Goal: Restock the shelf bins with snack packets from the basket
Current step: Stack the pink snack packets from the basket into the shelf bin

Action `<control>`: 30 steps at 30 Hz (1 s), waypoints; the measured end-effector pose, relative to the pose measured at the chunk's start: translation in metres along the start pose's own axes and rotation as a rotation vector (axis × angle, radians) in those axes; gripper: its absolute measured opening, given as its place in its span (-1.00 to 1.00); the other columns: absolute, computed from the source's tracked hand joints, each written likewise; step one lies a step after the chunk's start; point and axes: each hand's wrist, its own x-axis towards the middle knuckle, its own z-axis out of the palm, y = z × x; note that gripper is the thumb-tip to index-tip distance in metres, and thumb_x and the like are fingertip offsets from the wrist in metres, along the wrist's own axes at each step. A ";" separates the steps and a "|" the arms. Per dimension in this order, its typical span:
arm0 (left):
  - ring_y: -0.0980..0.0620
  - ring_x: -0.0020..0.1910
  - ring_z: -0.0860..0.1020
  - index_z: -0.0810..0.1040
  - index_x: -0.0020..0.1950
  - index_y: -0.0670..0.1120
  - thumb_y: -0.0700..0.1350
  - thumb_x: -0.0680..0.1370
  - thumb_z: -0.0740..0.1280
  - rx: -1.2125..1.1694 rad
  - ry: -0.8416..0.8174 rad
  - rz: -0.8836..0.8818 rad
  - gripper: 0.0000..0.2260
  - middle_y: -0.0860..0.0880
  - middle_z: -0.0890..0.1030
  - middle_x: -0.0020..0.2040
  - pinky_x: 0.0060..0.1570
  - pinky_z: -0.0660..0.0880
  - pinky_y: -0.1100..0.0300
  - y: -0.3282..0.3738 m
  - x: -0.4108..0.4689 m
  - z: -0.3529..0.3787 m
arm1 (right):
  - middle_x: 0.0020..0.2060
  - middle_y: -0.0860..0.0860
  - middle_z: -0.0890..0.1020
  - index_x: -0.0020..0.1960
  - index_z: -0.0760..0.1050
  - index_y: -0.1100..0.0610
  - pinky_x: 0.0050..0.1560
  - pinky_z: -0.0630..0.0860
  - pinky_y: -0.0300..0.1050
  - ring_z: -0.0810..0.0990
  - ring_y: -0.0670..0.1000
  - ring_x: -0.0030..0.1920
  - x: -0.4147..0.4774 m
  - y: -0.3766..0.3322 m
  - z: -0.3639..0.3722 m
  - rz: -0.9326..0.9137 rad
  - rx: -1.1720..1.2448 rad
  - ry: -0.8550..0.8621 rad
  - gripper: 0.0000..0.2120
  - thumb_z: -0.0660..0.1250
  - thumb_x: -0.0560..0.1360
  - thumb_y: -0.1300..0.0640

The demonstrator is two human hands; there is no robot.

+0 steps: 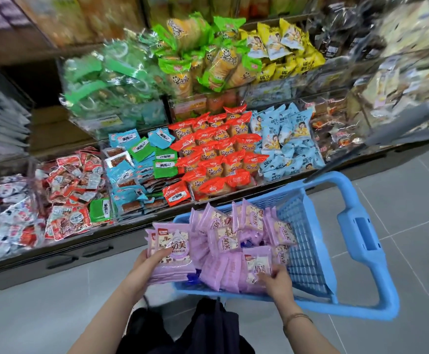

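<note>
A blue plastic basket (308, 241) stands on the floor in front of the shelf, holding several purple snack packets (223, 241). My left hand (147, 264) grips a stack of purple packets (170, 251) at the basket's left edge, just outside its rim. My right hand (276, 279) is closed on a single purple packet (258, 267) lying on the pile at the basket's near side. Beyond the basket, clear shelf bins (142, 175) hold rows of coloured packets.
The lower shelf shows red-white packets (70, 185), blue and green packets (137, 164), orange-red packets (221, 154) and light blue ones (285, 141). Green and yellow packets (203, 57) fill the tier above. Grey tiled floor (399, 205) lies to the right. The basket handle (364, 238) points right.
</note>
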 end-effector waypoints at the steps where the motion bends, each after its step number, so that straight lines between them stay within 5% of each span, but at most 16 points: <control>1: 0.03 0.10 0.55 0.42 0.29 -0.08 0.24 0.03 0.54 -0.013 -0.002 0.009 -0.10 0.03 0.58 0.13 0.09 0.48 0.02 0.003 -0.002 -0.008 | -0.17 0.18 0.56 0.02 0.40 0.27 -0.05 0.50 0.03 0.55 0.15 -0.13 -0.004 -0.001 0.000 -0.010 0.037 0.012 -0.73 0.43 0.41 0.27; 3: 0.16 0.04 0.50 0.42 0.29 -0.05 0.25 0.00 0.53 -0.044 -0.002 0.020 -0.09 0.16 0.51 0.10 -0.04 0.43 0.13 0.008 -0.004 -0.031 | -0.21 0.18 0.54 -0.04 0.40 0.25 -0.07 0.54 0.12 0.55 0.15 -0.19 -0.011 -0.005 0.001 -0.021 0.135 0.027 -0.78 0.42 0.44 0.23; 7: -0.08 0.22 0.51 0.44 0.31 -0.10 0.21 0.00 0.54 -0.080 0.022 0.073 -0.07 -0.05 0.54 0.26 0.28 0.40 -0.06 0.014 -0.011 -0.092 | -0.07 0.20 0.54 0.11 0.44 0.27 -0.13 0.55 0.04 0.56 0.15 -0.17 -0.030 -0.021 0.013 0.010 0.405 0.085 -0.77 0.36 0.49 0.22; 13: -0.12 0.20 0.54 0.50 0.24 -0.07 0.21 0.05 0.52 -0.085 0.012 0.145 -0.18 -0.10 0.59 0.20 0.30 0.39 -0.15 0.021 -0.034 -0.203 | -0.04 0.21 0.51 0.03 0.41 0.26 -0.18 0.49 -0.04 0.51 0.09 -0.19 -0.081 -0.064 0.077 0.005 0.660 0.077 -0.93 0.20 0.56 0.30; 16: -0.12 0.23 0.51 0.47 0.28 -0.06 0.22 0.05 0.52 -0.103 0.016 0.174 -0.15 -0.09 0.57 0.24 0.32 0.37 -0.17 0.022 -0.043 -0.252 | 0.05 0.14 0.45 0.20 0.36 0.25 -0.04 0.50 0.00 0.49 0.07 -0.12 -0.111 -0.087 0.125 0.012 0.705 0.012 -0.79 0.16 0.57 0.31; 19: -0.11 0.26 0.49 0.47 0.29 -0.05 0.23 0.04 0.53 -0.144 0.032 0.181 -0.13 -0.08 0.53 0.27 0.31 0.38 -0.14 0.020 -0.050 -0.289 | -0.17 0.15 0.50 -0.06 0.42 0.24 -0.38 0.57 -0.17 0.48 0.03 -0.23 -0.138 -0.109 0.171 0.044 0.716 -0.079 -0.88 0.13 0.55 0.37; 22: -0.09 0.25 0.50 0.48 0.28 -0.05 0.26 -0.02 0.55 -0.176 0.043 0.205 -0.09 -0.07 0.55 0.27 0.29 0.40 -0.12 0.022 -0.052 -0.315 | -0.26 0.16 0.50 -0.17 0.40 0.22 -0.47 0.52 -0.19 0.48 0.08 -0.28 -0.157 -0.127 0.203 0.044 0.665 -0.167 -0.84 0.14 0.54 0.39; 27: -0.03 0.39 0.32 0.20 0.50 0.09 0.30 0.03 0.51 -0.204 0.063 0.327 0.09 -0.01 0.31 0.47 0.31 0.30 -0.09 0.058 -0.050 -0.345 | -0.31 0.16 0.49 -0.19 0.41 0.22 -0.30 0.45 -0.10 0.49 0.07 -0.31 -0.164 -0.170 0.225 0.011 0.612 -0.258 -0.83 0.16 0.55 0.36; 30: -0.07 0.48 0.19 0.20 0.52 -0.01 0.29 0.05 0.49 -0.250 0.110 0.319 0.10 -0.02 0.19 0.53 0.38 0.19 -0.14 0.084 -0.040 -0.353 | -0.24 0.15 0.59 -0.09 0.46 0.20 -0.21 0.49 -0.07 0.56 0.08 -0.23 -0.160 -0.206 0.235 -0.022 0.628 -0.310 -0.87 0.17 0.57 0.33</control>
